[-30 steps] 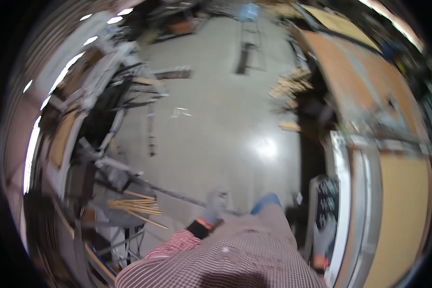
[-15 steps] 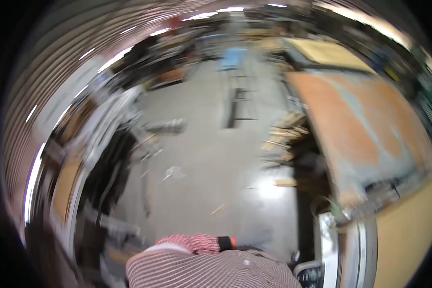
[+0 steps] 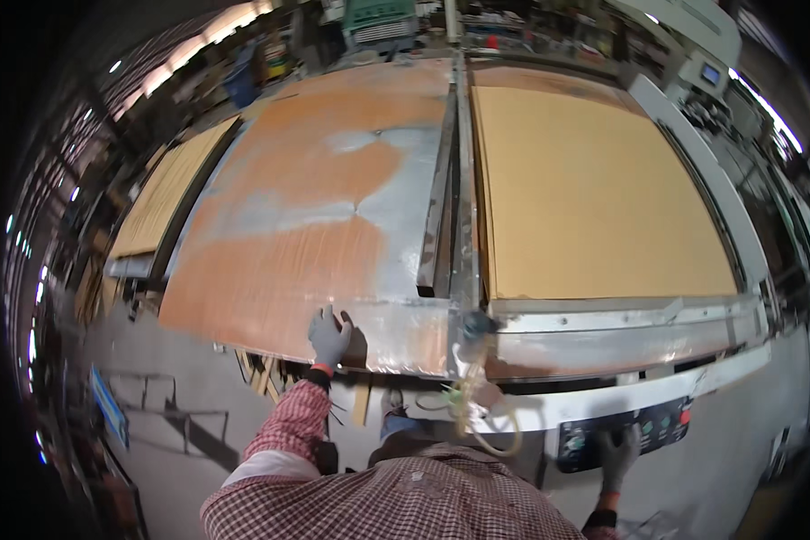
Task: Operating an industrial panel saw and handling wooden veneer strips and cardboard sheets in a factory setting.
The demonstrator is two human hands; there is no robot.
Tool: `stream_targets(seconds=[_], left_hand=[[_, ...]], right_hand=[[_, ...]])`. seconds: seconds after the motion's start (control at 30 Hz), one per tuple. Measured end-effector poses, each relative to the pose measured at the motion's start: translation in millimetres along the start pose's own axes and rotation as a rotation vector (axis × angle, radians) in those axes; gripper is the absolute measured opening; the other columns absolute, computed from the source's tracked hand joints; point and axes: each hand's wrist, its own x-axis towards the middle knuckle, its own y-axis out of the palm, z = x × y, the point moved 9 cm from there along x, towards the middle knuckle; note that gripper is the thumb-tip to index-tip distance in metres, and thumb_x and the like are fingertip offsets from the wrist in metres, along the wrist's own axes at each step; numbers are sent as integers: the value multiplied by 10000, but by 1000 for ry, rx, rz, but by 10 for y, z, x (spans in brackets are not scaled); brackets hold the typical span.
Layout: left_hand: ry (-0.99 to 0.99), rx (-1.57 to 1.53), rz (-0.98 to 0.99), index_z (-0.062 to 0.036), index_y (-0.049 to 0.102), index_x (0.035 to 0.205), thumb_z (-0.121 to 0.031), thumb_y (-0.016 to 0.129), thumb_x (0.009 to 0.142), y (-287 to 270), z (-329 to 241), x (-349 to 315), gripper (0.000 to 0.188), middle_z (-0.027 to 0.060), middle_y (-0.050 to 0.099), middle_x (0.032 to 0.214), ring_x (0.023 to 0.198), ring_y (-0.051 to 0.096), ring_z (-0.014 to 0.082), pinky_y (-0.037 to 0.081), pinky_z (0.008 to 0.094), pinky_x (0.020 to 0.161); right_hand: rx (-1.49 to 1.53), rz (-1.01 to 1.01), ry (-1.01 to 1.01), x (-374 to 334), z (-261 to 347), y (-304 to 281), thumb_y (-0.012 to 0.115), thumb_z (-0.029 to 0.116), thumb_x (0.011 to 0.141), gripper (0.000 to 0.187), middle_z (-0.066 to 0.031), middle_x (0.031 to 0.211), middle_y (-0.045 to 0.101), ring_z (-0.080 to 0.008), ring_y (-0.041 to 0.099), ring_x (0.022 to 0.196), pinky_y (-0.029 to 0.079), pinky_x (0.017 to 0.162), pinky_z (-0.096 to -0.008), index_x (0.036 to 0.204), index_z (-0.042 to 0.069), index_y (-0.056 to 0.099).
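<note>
Tabletop [image 3: 279,270], orange-stained, beneath our left hand [image 3: 331,340], fingers spread; control panel [image 3: 654,427] under our right hand [image 3: 620,453], finger grip unclear; grey floor [image 3: 193,346] below.

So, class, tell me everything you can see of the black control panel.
The control panel is long, flat and black, plastic-looking, with small pale and green marks and a red part at its right end. It slants slightly, right end higher in view, below the white beam. The gloved right hand covers part of it; whether a finger presses is unclear.
</note>
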Motion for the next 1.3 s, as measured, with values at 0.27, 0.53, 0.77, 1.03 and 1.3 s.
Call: stream_targets(seconds=[0.27,0.53,0.77,1.03,1.3], left_hand=[[104,66,82,-40,420,1253,-330,473,831,443,-150,850,515,253,387,1288,1209,338,418,245,517,1013],[134,61,52,8,406,1224,-291,451,816,384,-101,923,508,289,374,1262,1195,324,445,233,531,1010],[129,18,66,24,409,1222,-287,447,818,375,-99,876,512,304,372,1276,1211,317,455,207,541,1032],[108,60,59,8,414,1261,-305,449,831,416,-38,852,534,304,371,1312,1232,322,454,207,533,1046],[339,-309,270,-16,521,1073,-240,543,743,442,-799,751,400,235,517,1085,1008,491,398,390,466,882]], right_hand=[[-49,-119,529,202,-266,157,650,460,740,683,-280,1308,448,-388,418,1230,346,1017,-379,1155,-74,562],[-78,-84,726,304,-320,261,725,456,679,693,-212,1073,630,-283,605,987,449,867,-330,1087,-89,594],[-30,-122,775,183,-538,218,743,421,683,660,-192,1060,641,-268,608,984,453,863,-333,1094,-74,598],[-53,-157,683,169,-214,119,688,369,748,518,-212,1001,638,-312,606,949,445,848,-356,1043,-45,587],[36,-146,587,40,-318,189,677,327,778,550,-204,1106,586,-309,561,1027,424,904,-359,1167,-37,537]])
